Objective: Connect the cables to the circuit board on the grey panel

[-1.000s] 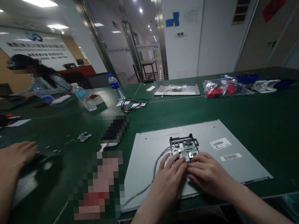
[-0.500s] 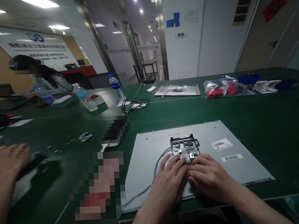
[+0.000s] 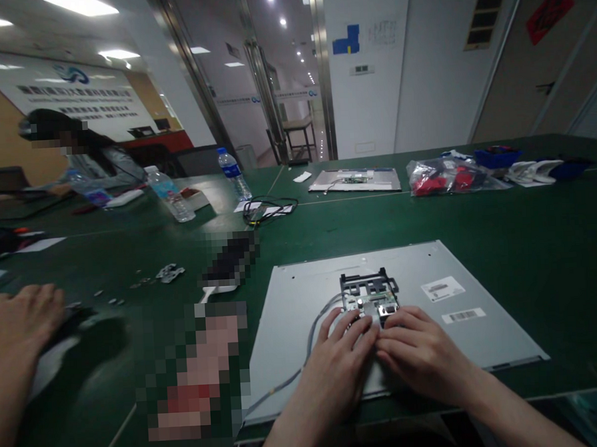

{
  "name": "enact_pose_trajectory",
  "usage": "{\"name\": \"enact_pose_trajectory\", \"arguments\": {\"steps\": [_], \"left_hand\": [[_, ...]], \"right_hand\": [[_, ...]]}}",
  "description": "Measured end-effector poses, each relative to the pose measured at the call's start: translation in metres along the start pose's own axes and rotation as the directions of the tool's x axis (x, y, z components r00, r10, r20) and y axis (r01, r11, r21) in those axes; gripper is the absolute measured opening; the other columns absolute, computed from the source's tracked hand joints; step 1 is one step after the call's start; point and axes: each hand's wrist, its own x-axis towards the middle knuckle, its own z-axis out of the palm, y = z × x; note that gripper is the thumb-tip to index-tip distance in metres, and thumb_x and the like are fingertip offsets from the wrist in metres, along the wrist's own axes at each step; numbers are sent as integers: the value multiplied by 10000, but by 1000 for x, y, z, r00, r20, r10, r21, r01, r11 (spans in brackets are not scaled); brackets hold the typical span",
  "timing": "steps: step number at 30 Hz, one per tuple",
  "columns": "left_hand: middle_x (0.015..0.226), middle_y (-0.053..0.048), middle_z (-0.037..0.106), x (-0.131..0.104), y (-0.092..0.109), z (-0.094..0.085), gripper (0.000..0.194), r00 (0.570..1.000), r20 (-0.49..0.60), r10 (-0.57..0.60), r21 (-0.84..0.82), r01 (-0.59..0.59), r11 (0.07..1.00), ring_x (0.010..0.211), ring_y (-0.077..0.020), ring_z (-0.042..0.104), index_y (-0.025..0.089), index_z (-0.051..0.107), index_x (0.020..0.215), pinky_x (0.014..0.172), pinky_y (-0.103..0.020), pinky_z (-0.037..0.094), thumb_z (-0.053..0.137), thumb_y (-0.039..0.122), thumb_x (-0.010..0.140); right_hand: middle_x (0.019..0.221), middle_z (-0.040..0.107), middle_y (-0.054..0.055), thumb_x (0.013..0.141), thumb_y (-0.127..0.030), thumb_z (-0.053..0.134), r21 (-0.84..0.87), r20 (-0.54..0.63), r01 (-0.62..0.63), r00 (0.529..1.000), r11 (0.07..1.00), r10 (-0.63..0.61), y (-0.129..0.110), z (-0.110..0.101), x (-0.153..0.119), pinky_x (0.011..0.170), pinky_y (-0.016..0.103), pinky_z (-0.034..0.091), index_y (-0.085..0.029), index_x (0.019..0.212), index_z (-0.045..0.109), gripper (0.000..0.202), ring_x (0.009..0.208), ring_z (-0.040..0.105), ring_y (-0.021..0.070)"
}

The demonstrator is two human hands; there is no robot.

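Note:
A flat grey metal panel (image 3: 303,316) lies on the green table, with two white labels on its right part. Near its middle sits a black bracket (image 3: 369,285) with a small circuit board (image 3: 367,302) at its near side. My left hand (image 3: 347,344) rests on the left and near edge of the board, fingers bent and close together. From the right, my right hand (image 3: 415,344) touches the near right corner of the board, its fingertips meeting those of my left hand. What the fingertips hold, if anything, is hidden. A grey cable (image 3: 311,343) runs from the board past my left wrist.
Another person's hand (image 3: 28,314) is at the left over a dark object. A phone (image 3: 230,257), small metal parts (image 3: 170,273), water bottles (image 3: 233,173), a coiled black cable (image 3: 268,210), a second panel (image 3: 355,180) and a plastic bag (image 3: 446,179) lie around the table.
The other person's hand at the left has shifted slightly. My right fingers have moved a little at the board's corner; the panel has stayed in place.

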Motion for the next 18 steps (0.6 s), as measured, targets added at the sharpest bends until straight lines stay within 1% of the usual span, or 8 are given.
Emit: {"name": "enact_pose_trajectory", "arguments": {"steps": [4, 13, 16, 18], "left_hand": [[1367, -50, 575, 0, 0, -1, 375, 1000, 1, 11, 9, -11, 1000, 1293, -244, 473, 226, 547, 1324, 1140, -480, 293, 486, 235, 954], [1389, -43, 560, 2, -1, 1, 355, 1000, 4, 14, 5, -14, 1000, 1311, -246, 460, 230, 555, 1300, 1149, -477, 274, 498, 234, 949], [1396, -43, 555, 2, 0, 0, 350, 1000, 20, -2, -11, 2, 1000, 1318, -248, 455, 223, 552, 1297, 1149, -479, 276, 477, 223, 956], [1396, -47, 556, 3, 1, -1, 348, 1000, 21, -9, -18, 9, 1000, 1315, -248, 460, 214, 549, 1296, 1149, -481, 277, 468, 214, 958]], "right_hand": [[891, 716, 23, 953, -151, 517, 10, 9, -14, 1000, 1000, 14, 0, -1, 1, 862, 373, 431, -178, 871, 649, 158, 885, 591, 185], [910, 723, 31, 949, -162, 530, 1, -11, -16, 1000, 1000, 16, 1, -1, 0, 864, 376, 442, -185, 891, 658, 142, 895, 604, 192], [910, 726, 35, 945, -149, 532, -8, -38, -29, 999, 1000, 28, 1, -3, 0, 856, 375, 454, -184, 910, 662, 139, 883, 612, 190], [936, 729, 40, 941, -149, 539, -12, -62, -51, 997, 999, 51, 2, -4, 1, 864, 379, 463, -185, 965, 667, 136, 903, 617, 194]]}}
